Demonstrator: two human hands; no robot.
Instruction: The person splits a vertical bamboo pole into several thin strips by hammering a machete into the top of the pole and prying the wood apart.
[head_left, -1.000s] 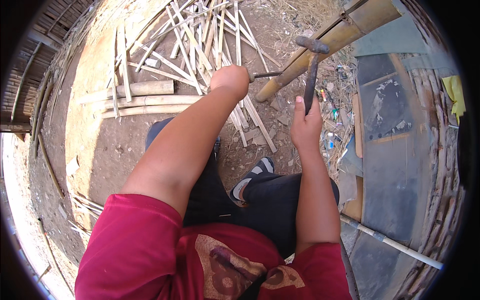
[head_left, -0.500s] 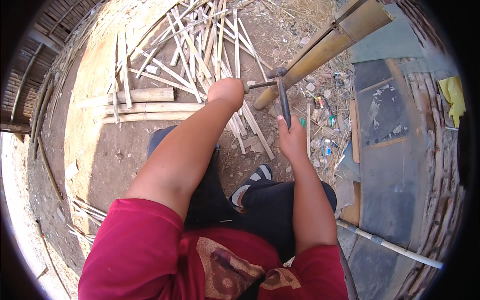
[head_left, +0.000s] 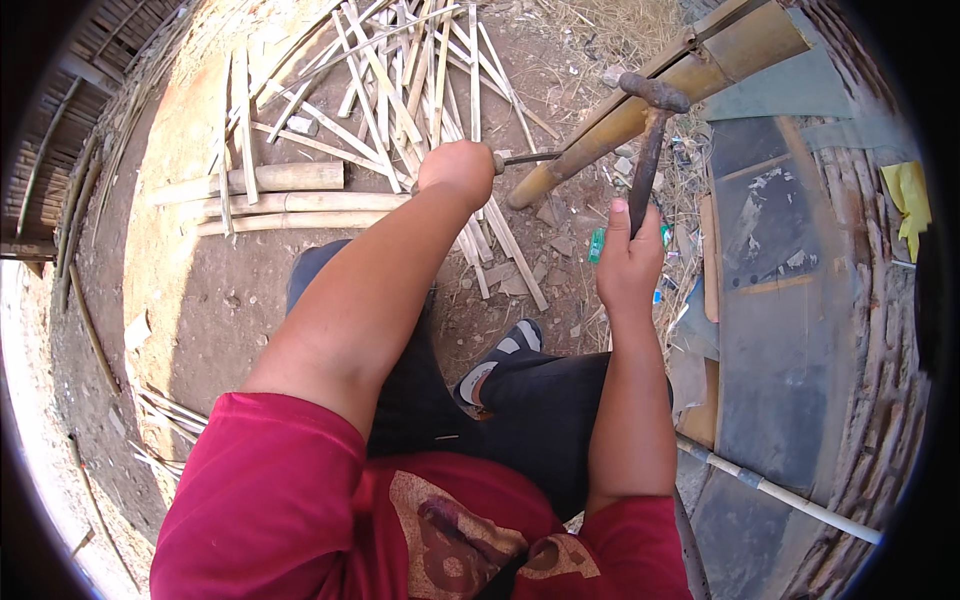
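Note:
My left hand [head_left: 457, 170] is closed round the handle of a long, narrow metal blade [head_left: 530, 158]; whether it is a knife or a chisel I cannot tell. Its tip meets the lower part of a thick yellow-brown bamboo pole [head_left: 690, 90], which slants up to the far right with a split along its length. My right hand [head_left: 630, 258] grips a hammer [head_left: 645, 165], thumb along the dark handle. The hammer's rusty head is raised to the right of the blade, apart from it, and overlaps the pole in view.
Many split bamboo strips [head_left: 430, 75] lie heaped beyond my left hand. Bamboo poles [head_left: 290, 213] rest on the dirt at the left. Dark panels [head_left: 780, 260] and a white pipe [head_left: 800, 500] are on the right. My sandalled foot [head_left: 515, 345] is below the hands.
The hammer has moved away from the blade, up and to the right, with my right hand. My left hand keeps its hold, and the blade stays at the pole.

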